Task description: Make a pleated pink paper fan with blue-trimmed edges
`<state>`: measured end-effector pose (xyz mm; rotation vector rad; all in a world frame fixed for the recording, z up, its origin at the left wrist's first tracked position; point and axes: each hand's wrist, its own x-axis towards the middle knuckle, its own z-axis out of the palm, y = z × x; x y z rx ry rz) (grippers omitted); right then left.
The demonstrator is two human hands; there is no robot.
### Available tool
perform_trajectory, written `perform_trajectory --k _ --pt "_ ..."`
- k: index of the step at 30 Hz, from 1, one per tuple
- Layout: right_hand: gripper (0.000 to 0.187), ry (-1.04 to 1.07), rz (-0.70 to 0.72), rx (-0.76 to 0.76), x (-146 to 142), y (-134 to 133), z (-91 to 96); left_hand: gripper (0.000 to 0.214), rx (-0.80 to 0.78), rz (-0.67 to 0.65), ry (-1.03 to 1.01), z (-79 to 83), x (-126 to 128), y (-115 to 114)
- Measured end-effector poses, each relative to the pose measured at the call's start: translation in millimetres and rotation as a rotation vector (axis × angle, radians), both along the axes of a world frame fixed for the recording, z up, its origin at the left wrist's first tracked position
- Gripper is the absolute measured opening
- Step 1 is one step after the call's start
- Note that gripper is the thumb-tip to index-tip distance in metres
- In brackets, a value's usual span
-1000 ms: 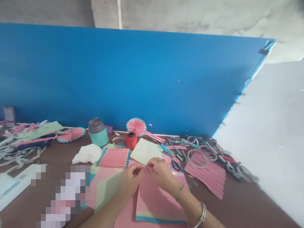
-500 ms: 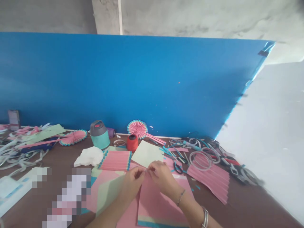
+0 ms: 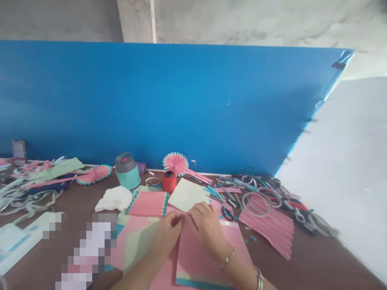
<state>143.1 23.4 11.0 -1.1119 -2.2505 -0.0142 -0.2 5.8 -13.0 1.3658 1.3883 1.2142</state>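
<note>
Brown table (image 3: 320, 262), pink sheet (image 3: 196, 259) at six o'clock: right hand (image 3: 207, 227) just flattened over its eleven o'clock corner, left hand (image 3: 168, 231) bunched there, grips unclear, corner still being worked.

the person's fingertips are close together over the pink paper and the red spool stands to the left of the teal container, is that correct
Not quite: the head view shows the red spool to the right of the teal container. The fingertips of the left hand and right hand are indeed close together over the pink paper.
</note>
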Motion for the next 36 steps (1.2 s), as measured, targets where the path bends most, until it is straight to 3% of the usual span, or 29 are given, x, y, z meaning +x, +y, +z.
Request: perform_trajectory --k 11,36 --pt "0.021 -0.124 0.012 0.08 -0.7 1.3 -2.7 0.03 0.033 0.03 0.198 6.5 2.0 -4.3" --pt "0.017 -0.156 0.075 0.03 0.5 4.4 -0.6 0.028 0.083 0.034 0.197 5.9 5.8 -4.3"
